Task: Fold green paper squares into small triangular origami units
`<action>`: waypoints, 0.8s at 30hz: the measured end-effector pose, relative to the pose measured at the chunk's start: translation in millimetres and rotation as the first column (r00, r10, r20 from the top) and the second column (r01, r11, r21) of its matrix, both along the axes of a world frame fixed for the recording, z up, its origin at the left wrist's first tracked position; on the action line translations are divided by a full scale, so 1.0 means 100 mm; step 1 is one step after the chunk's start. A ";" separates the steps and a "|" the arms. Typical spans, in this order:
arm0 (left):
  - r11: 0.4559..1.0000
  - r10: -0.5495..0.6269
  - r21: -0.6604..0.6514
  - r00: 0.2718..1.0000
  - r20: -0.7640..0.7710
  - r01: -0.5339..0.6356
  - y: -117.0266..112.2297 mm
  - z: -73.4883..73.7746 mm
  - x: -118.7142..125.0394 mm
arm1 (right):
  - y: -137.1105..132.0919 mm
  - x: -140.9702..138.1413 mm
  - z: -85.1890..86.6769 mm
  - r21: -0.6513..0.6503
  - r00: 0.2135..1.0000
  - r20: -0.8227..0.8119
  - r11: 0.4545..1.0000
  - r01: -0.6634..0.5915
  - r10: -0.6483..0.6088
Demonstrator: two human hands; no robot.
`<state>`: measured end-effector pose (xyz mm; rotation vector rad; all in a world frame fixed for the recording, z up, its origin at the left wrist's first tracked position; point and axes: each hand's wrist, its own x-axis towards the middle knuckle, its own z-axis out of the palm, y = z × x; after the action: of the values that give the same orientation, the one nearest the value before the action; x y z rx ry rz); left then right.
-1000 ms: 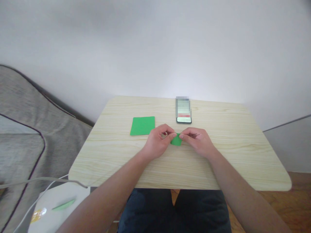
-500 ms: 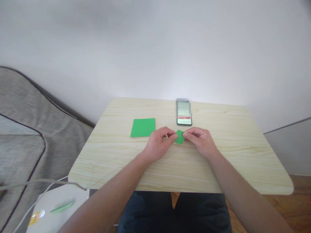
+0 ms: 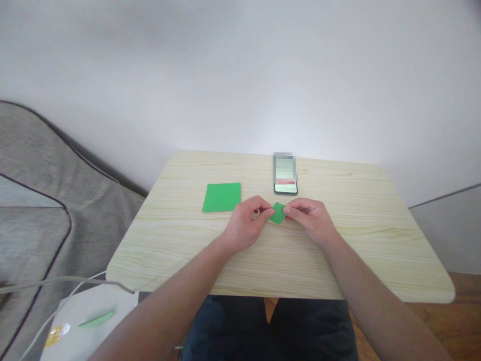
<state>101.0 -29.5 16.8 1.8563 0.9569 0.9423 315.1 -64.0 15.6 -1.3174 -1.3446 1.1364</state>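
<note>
Plain white wall (image 3: 240, 75) rises beyond the hands, and a pale wood-grain table (image 3: 376, 240) spreads beneath and around them. Near the middle of that surface, the left hand (image 3: 246, 223) and the right hand (image 3: 310, 218) face each other, each with thumb and index finger brought together and the other fingers curled in. Between them is a small green paper piece (image 3: 278, 213), turned with a corner pointing toward the body, its left side pinched by the left hand and its right corner by the right hand; whether it touches the tabletop, I cannot tell. Just beyond the left hand's knuckles and to their left lies a larger green sheet (image 3: 221, 197), flat, its near right corner close to the hand. Directly beyond the gap between the hands, a phone (image 3: 285, 175) lies lit, part of its screen blurred, near the far edge by the wall. Wood surface runs on from the right hand to the right edge, well apart from it, and a broad strip lies between both hands and the near edge, where the forearms cross above dark trousers (image 3: 225, 331). Left of the left hand, past the sheet, the table's slanting edge borders grey upholstery (image 3: 105, 225).
</note>
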 end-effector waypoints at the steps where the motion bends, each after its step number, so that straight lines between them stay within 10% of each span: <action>1: 1.000 0.001 -0.010 1.000 -0.003 -0.001 0.00 0.00 0.00 | 0.00 0.00 0.00 -0.002 1.000 0.008 1.000 0.003 -0.003; 24: 0.998 0.052 -0.032 0.998 0.031 -0.051 0.00 0.00 0.00 | 0.02 0.08 -0.02 0.038 0.998 -0.030 0.998 0.057 -0.056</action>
<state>101.3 -29.7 16.8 1.7931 0.9992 0.9794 323.1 -61.6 13.2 -1.2985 -1.2945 1.0826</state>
